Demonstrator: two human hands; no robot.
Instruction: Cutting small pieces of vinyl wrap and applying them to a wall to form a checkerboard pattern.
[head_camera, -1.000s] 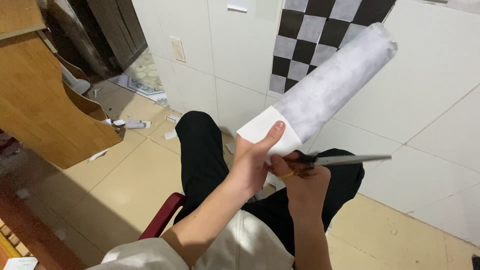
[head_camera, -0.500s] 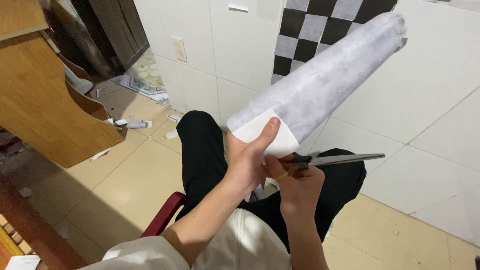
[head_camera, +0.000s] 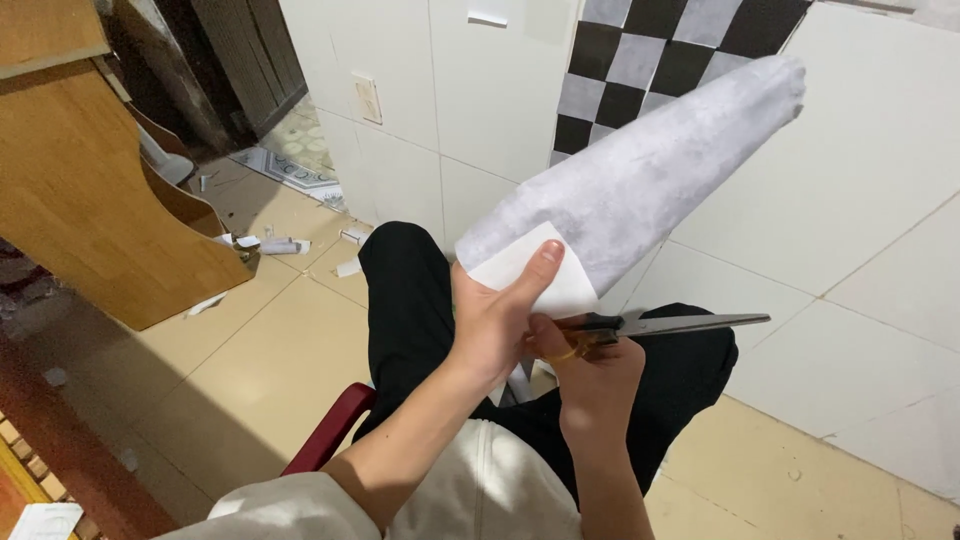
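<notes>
Gripping the roll of grey paper (head_camera: 650, 170) near its lower end, your left hand (head_camera: 495, 325) has thumb on top of the white inner flap (head_camera: 530, 275), fingers wrapped under it. The roll points up and away from those fingers toward the checkered tiles (head_camera: 650, 60). Your right hand (head_camera: 590, 385) is clenched through the handles of the scissors (head_camera: 650, 324), blades shut and pointing right, just below the flap edge.

Changed over the last 1 second: the roll has tipped a bit higher, and the scissors sit closer under your left thumb, blades shut as before. No cut shows yet, so my read is you're lining up the edge.

Below your hands: your black trousers (head_camera: 410, 290), a red chair edge (head_camera: 330, 430), paper scraps (head_camera: 275, 245) by the wooden desk (head_camera: 90, 190).
</notes>
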